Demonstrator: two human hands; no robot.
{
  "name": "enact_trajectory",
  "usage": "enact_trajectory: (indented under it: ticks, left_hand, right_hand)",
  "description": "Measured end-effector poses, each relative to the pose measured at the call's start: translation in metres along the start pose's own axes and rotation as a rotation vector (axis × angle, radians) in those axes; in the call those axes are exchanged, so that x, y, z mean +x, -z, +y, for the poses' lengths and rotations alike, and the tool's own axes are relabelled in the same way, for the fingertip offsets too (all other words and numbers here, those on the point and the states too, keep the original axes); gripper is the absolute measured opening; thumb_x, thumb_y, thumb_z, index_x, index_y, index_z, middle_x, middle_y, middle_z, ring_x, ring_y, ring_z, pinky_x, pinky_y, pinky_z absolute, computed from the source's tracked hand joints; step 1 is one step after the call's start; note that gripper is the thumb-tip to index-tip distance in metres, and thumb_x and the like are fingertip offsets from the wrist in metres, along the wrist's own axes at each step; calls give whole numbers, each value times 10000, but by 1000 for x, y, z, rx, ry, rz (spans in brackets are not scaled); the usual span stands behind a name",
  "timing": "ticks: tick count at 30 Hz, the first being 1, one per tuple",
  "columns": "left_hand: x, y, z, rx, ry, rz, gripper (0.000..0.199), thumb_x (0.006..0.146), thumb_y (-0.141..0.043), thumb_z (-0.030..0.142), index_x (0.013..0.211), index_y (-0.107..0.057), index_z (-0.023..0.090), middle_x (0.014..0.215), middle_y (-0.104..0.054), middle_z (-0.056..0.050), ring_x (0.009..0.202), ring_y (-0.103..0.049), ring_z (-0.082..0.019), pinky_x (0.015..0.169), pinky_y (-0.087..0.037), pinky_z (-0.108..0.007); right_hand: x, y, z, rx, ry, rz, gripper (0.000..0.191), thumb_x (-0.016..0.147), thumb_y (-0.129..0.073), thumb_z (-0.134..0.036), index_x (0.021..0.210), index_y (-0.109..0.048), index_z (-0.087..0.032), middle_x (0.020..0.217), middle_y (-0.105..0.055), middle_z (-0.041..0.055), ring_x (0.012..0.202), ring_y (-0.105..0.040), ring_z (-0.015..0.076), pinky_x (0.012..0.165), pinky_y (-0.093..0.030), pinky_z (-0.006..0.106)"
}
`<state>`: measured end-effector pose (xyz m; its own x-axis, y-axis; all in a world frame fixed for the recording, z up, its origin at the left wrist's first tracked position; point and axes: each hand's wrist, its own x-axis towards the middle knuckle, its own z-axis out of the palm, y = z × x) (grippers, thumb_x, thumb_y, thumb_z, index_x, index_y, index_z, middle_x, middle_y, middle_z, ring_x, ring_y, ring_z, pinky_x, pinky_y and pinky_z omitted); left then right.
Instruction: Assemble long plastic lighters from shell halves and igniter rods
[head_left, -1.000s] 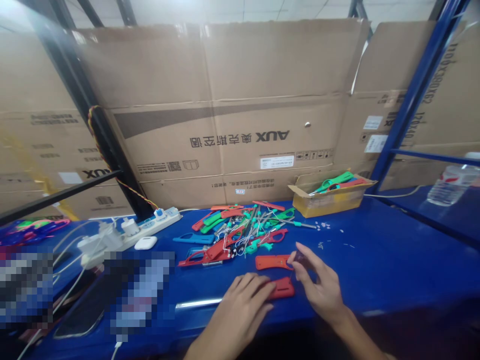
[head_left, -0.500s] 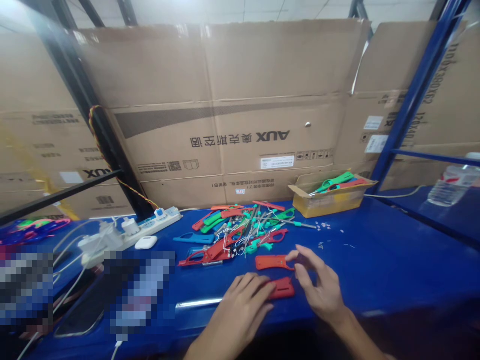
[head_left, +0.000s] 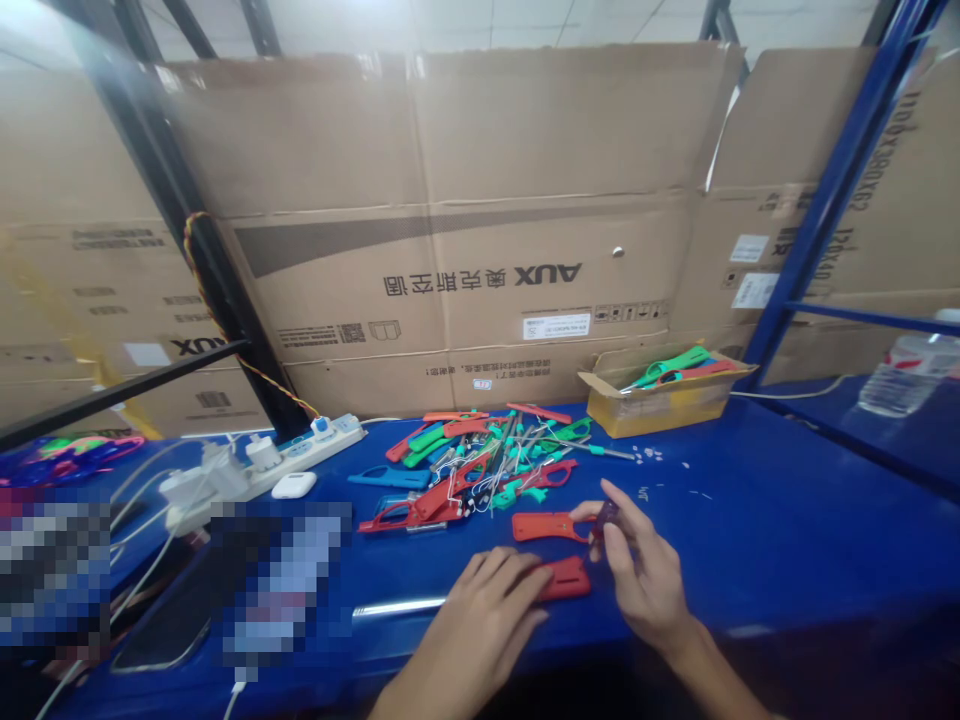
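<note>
My left hand (head_left: 491, 610) is closed over a long-nosed lighter and holds it against the table. The lighter's red handle (head_left: 568, 578) shows to the right of my fingers, and its silver metal tube (head_left: 401, 606) sticks out to the left. In my right hand (head_left: 646, 565), thumb and fingers close on what looks like a short screwdriver (head_left: 606, 520) with a dark purple handle, just above the handle's right end. Its tip is too small to make out. Just behind lies an orange-red lighter handle shell (head_left: 544, 526), its right end partly behind my right fingers.
A pile of lighter parts (head_left: 480, 455) spreads across the table's back middle. A small carton (head_left: 652, 413) of lighters stands at the back right, near white bits (head_left: 649, 453). On the left are a power strip (head_left: 341, 432), a white earbud case (head_left: 293, 486) and a phone (head_left: 161, 640).
My right hand has shifted slightly right and turned, its index finger lifting, so the purple handle shows more. My left hand stays on the lighter.
</note>
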<state>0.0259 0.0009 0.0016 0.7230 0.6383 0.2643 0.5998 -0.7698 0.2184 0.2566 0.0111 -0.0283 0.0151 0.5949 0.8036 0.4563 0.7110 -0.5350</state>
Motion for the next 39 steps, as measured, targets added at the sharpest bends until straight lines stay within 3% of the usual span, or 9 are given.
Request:
enact_trajectory:
  ticks: [5, 10, 17, 27, 33, 39]
  left_hand:
    - [1, -1, 0, -5, -7, 15, 363, 1025, -621, 218, 1382, -560, 235, 1359, -656, -68, 1220, -612, -291, 1013, -543, -471]
    - [0, -3, -1, -9, -7, 24, 367, 1017, -636, 216, 1374, -560, 245, 1363, -657, -59, 1217, -610, -290, 1004, -543, -460]
    - [0, -3, -1, -3, -6, 36, 386, 1004, -655, 206, 1376, -558, 250, 1348, -665, -55, 1194, -622, -291, 977, -556, -464]
    - [0, -3, -2, -12, 0, 7, 382, 1024, -622, 216, 1398, -549, 239, 1374, -649, -70, 1230, -605, -302, 1009, -546, -488]
    - [0, -2, -1, -11, -6, 18, 375, 1022, -625, 220, 1391, -559, 242, 1362, -657, -65, 1220, -613, -294, 1007, -549, -476]
    - [1, -3, -1, -5, 1, 2, 379, 1025, -618, 225, 1398, -552, 242, 1373, -650, -65, 1237, -605, -301, 1017, -546, -492]
  right_hand:
    - [3, 1, -2, -32, 49, 11, 465, 1045, -448, -134, 1490, -491, -266, 1038, -744, 44, 565, -631, 92, 582, -587, 235]
    - [7, 0, -3, -36, 145, 22, 435, 996, -600, -147, 1411, -552, -268, 966, -741, 24, 663, -687, 120, 599, -594, 225]
    - [1, -2, 0, 23, 6, 33, 443, 1028, -517, -137, 1454, -488, -256, 968, -739, 28, 608, -653, 97, 601, -596, 215]
    - [1, 2, 1, -5, 83, -36, 457, 1035, -494, -176, 1484, -471, -256, 1014, -738, 51, 675, -683, 126, 605, -589, 237]
    - [2, 1, 1, -36, 94, -26, 457, 1044, -449, -153, 1489, -479, -258, 996, -737, 44, 599, -643, 110, 624, -596, 263]
    - [1, -1, 1, 49, 58, 0, 470, 1013, -538, -131, 1460, -487, -267, 993, -739, 42, 748, -719, 141, 577, -599, 228]
